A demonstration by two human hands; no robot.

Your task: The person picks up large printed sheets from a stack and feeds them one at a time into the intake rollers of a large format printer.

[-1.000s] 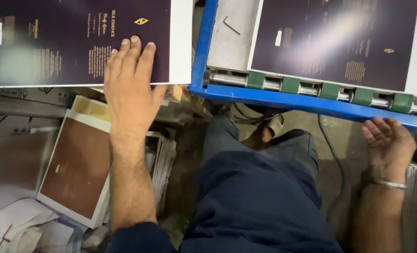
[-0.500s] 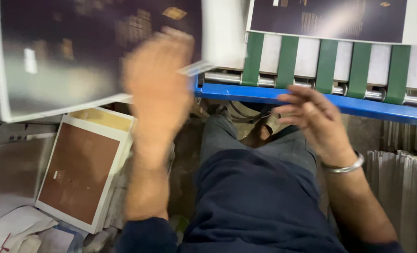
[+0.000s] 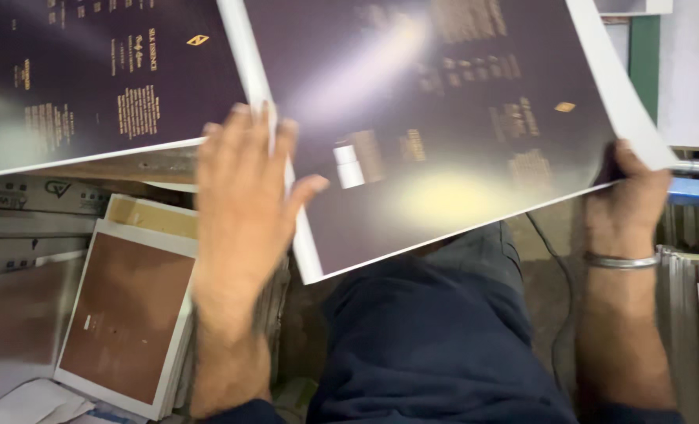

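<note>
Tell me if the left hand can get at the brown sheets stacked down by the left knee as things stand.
Probably yes, once freed: the left hand is pressed on the dark printed sheet, and the brown stack lies uncovered just below it, beside the forearm.

We see both forearms bare, no sleeves reaching the wrists. Left hand (image 3: 243, 196) bare: no ring or glove visible, motion-blurred. Right hand (image 3: 628, 208) mostly hidden; a plain thin silver metal bangle (image 3: 620, 261) sits on its wrist. Dark navy trousers (image 3: 436, 345), slightly creased fabric, fill the lower middle. A dark blue sleeve edge (image 3: 235, 412) shows at bottom.
</note>
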